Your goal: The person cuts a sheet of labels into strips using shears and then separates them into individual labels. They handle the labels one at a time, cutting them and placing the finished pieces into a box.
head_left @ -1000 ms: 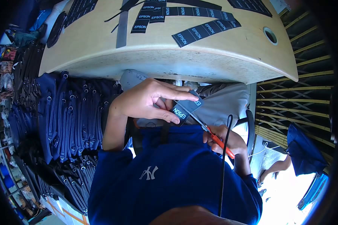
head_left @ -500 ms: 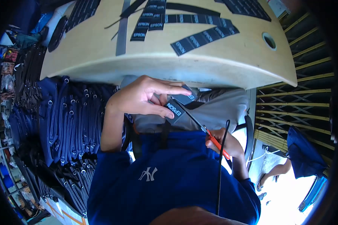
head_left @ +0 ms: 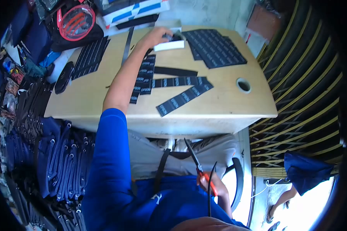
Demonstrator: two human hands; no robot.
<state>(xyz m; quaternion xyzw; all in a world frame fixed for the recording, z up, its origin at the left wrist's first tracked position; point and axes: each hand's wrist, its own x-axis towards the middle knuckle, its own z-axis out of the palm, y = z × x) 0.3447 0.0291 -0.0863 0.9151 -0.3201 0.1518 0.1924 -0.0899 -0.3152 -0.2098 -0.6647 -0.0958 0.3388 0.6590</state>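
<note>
My left hand [head_left: 158, 36] reaches across the table to a small white box [head_left: 169, 46], its fingers curled down over the box's opening. Dark pieces [head_left: 176, 37] show inside the box beside the fingertips; what the fingers hold is too small to make out. Low over my lap, my right hand [head_left: 216, 187] is closed round the orange handles of a pair of scissors [head_left: 196, 163], blades pointing up and away from me. Strips of black EPSON labels [head_left: 185, 98] lie on the table near my left forearm.
Larger black label sheets [head_left: 216, 48] lie on the table [head_left: 219, 104] at the back right, others at the left. A round hole [head_left: 243, 85] is set in the tabletop. Navy straps with rings [head_left: 67, 165] hang at left. A folding gate [head_left: 297, 92] stands at right, near another person's leg [head_left: 283, 200].
My left hand has moved from over my lap, where it held small EPSON labels by the scissors, forward to the white box. The scissors stay in my right hand. The view has tilted up.
</note>
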